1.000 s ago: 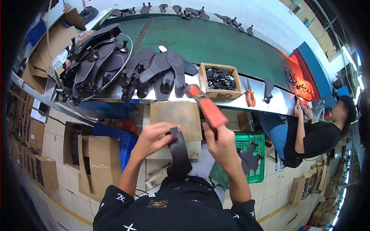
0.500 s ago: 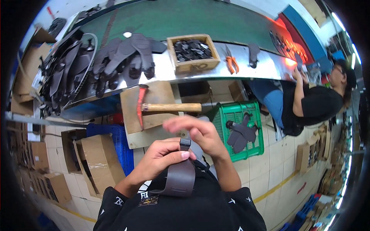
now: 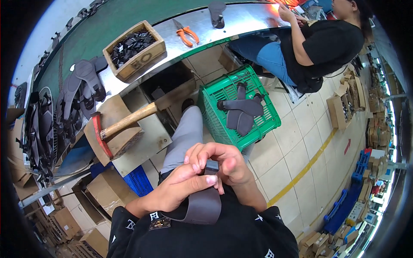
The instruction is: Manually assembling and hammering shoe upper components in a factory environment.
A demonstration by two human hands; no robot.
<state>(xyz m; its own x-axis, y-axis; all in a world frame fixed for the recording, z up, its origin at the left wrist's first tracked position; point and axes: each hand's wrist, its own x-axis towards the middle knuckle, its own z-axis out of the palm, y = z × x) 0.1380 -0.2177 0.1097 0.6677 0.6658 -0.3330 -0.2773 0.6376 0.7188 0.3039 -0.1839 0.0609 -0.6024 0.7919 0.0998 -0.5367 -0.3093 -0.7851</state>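
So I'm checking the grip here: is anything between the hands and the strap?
Nothing visible is. Both the left hand and right hand already pinch the dark strap near its buckle end, held against the lap. The hammer lies apart on the wooden block.

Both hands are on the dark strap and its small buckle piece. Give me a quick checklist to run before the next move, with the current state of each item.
1. Left hand on the dark strap: ok, fingers lie across it.
2. Right hand on the small buckle piece: ok, pinched at the strap's end.
3. Buckle seated on the strap: cannot tell, fingers hide the joint.
4. Hammer parked: ok, lying on the wooden block.
5. Green crate within reach: ok, beside the knee.
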